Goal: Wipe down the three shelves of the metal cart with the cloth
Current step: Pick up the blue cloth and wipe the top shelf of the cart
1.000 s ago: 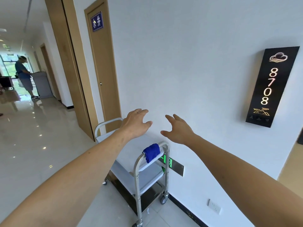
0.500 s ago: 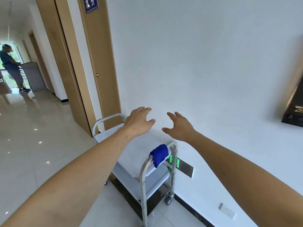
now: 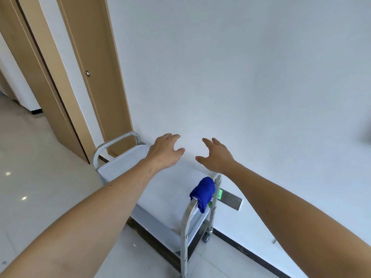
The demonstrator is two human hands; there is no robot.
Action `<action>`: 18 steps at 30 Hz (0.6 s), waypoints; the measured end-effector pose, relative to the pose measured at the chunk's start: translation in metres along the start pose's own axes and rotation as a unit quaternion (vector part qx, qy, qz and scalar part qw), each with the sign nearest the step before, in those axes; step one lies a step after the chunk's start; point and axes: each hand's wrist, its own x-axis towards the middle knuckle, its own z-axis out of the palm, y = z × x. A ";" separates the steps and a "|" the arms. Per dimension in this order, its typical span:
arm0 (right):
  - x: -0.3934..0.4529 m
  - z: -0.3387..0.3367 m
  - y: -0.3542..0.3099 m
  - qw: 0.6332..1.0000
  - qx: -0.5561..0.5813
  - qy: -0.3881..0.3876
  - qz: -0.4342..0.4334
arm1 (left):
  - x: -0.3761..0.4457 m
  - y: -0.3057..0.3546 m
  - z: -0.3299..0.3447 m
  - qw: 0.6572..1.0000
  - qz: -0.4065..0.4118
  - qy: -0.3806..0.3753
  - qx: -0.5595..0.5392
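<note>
A metal cart (image 3: 185, 221) with white shelves stands against the white wall, its near handle frame facing me. A blue cloth (image 3: 203, 192) hangs folded over that near handle bar. My left hand (image 3: 165, 152) is stretched out above the top shelf (image 3: 124, 167), fingers spread, holding nothing. My right hand (image 3: 216, 156) reaches out beside it, also empty with fingers apart, above and behind the cloth. The lower shelves are mostly hidden under the top one and my left arm.
Wooden doors (image 3: 94, 67) line the wall left of the cart. A small metal plate with a green light (image 3: 228, 198) sits low on the wall behind the cart. Glossy tiled floor (image 3: 30, 177) spreads to the left.
The view has tilted down and moved closer to the cart; the room sign and the distant person have left the frame. Both hands stay outstretched and empty.
</note>
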 end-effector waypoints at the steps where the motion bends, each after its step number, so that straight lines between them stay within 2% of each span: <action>1: 0.003 0.007 0.001 1.000 0.000 -0.005 0.011 | 0.005 -0.006 0.006 1.000 0.002 -0.009 0.000; 8: 0.025 0.060 0.026 0.995 -0.009 -0.056 0.079 | 0.030 -0.035 0.057 0.997 0.009 -0.069 -0.019; 18: 0.071 0.147 0.065 0.985 -0.003 -0.116 0.130 | 0.070 -0.066 0.146 0.989 -0.052 -0.140 -0.021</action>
